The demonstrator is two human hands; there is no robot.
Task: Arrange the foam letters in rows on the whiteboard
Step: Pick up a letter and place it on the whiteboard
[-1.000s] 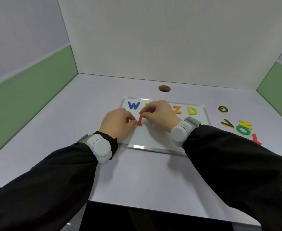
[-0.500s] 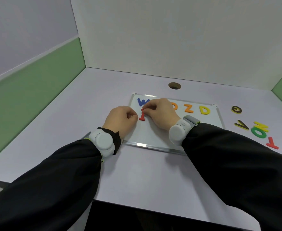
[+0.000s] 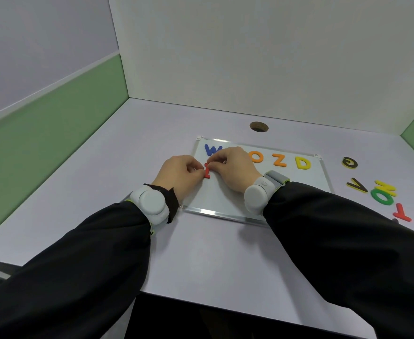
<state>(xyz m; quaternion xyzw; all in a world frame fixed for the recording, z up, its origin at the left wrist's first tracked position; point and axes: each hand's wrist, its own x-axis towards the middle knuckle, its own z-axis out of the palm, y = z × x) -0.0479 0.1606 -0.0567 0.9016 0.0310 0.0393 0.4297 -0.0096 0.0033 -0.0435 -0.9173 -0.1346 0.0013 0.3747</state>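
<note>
On the whiteboard [image 3: 269, 192], near its left edge, both hands meet over a red letter I [image 3: 207, 171]. The left hand [image 3: 180, 173] has its fingers curled, with fingertips pinching the I from the left side; the right hand [image 3: 235, 167] comes in from the right, fingers curled round the top of that same letter. The I sits just below the blue W [image 3: 212, 149], which starts the top row. That row runs on to the right: an orange O [image 3: 258, 157], partly hidden by the right hand, then an orange Z [image 3: 279, 160], then a yellow D [image 3: 303, 162]. Anything between the W and the O is covered by the knuckles, so that cannot be told.

Off the board to the right, loose letters lie on the table [image 3: 117, 167]: a dark-and-yellow G [image 3: 349, 162] farthest back, a dark V [image 3: 357, 185] nearer, a yellow M [image 3: 385, 186] touching a green O [image 3: 383, 197], and a red T [image 3: 401, 212] nearest of all. Both wrists carry pale grey bands over black sleeves.
</note>
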